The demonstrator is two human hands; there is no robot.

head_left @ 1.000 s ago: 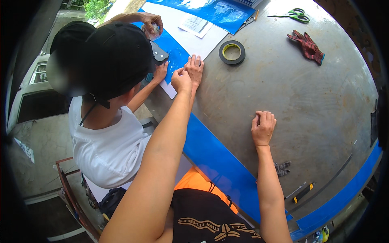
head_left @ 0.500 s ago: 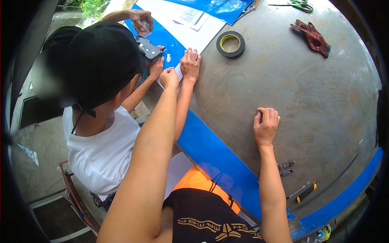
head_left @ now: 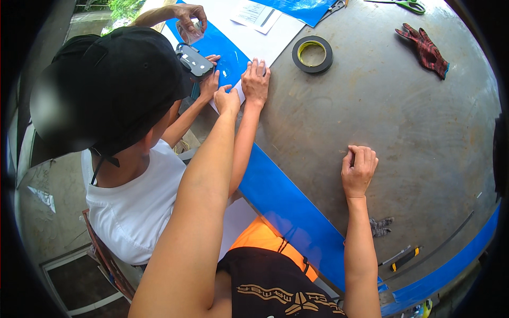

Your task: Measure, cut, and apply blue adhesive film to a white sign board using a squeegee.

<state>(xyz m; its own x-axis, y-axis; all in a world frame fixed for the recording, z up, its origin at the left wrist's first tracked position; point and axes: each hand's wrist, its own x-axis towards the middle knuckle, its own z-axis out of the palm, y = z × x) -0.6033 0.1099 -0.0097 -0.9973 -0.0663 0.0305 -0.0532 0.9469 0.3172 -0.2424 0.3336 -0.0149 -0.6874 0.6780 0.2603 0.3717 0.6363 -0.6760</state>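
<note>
The left hand (head_left: 229, 100) rests on the near corner of a white sheet (head_left: 239, 91) lying on the blue strip (head_left: 286, 204) at the desk (head_left: 403, 122) edge. Its fingers press down flat; the grip closes on nothing. A second hand (head_left: 256, 80) lies palm-down on the same sheet, just beside the left hand. Whose arm it belongs to cannot be told with certainty.

The right hand (head_left: 359, 170) sits well apart, on bare grey metal, with fingers curled under. Whether it holds anything cannot be told.

A person in a black cap (head_left: 106, 90) and white shirt bends over the desk edge, one hand touching the sheet, the other raised further along the strip. A black device (head_left: 194, 60) lies against the cap's brim.

A tape roll (head_left: 312, 53) lies beyond the sheet. A red glove (head_left: 424, 50) and green scissors (head_left: 408, 5) lie towards the far rim.

Against the frame half a second ago, the hands keep their positions on sheet and metal. The whole scene sits slightly lower in view. The tape roll is unmoved beside the sheet.
</note>
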